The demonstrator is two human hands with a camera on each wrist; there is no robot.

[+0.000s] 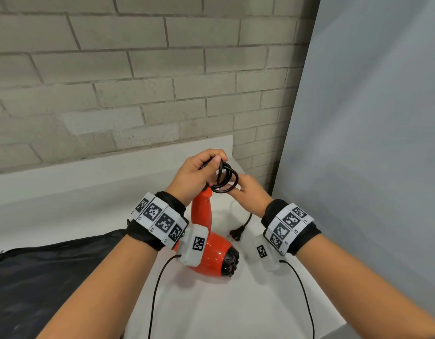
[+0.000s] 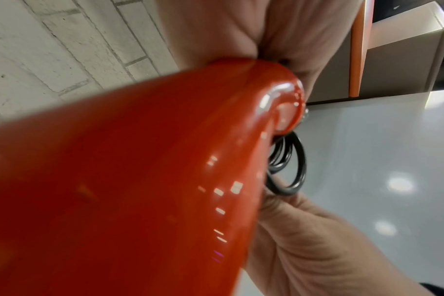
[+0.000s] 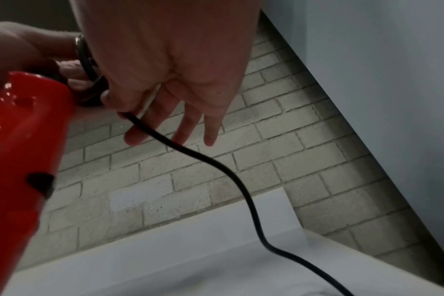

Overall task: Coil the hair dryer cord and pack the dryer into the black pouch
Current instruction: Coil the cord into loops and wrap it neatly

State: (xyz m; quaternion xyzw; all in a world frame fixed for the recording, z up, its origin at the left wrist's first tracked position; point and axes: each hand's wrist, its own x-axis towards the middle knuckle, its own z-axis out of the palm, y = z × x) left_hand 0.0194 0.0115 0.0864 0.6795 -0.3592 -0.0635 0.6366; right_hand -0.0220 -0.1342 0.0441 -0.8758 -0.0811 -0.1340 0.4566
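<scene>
A red hair dryer (image 1: 211,255) rests its body on the white table (image 1: 211,311), handle pointing up. My left hand (image 1: 199,170) grips several black loops of the cord coil (image 1: 225,178) at the handle's tip. My right hand (image 1: 248,192), just right of the coil, pinches the cord (image 3: 241,190) between thumb and forefinger, its other fingers straight. The loose end runs down to the plug (image 1: 236,234) lying on the table. The black pouch (image 1: 52,272) lies flat at the lower left. In the left wrist view the dryer (image 2: 139,180) fills the frame with the coil (image 2: 295,166) behind it.
A grey brick wall (image 1: 138,81) stands behind the table and a pale blue-grey panel (image 1: 370,118) closes the right side. The table's raised back edge (image 1: 113,162) runs along the wall. Thin black wrist-camera cables (image 1: 155,294) hang below both forearms.
</scene>
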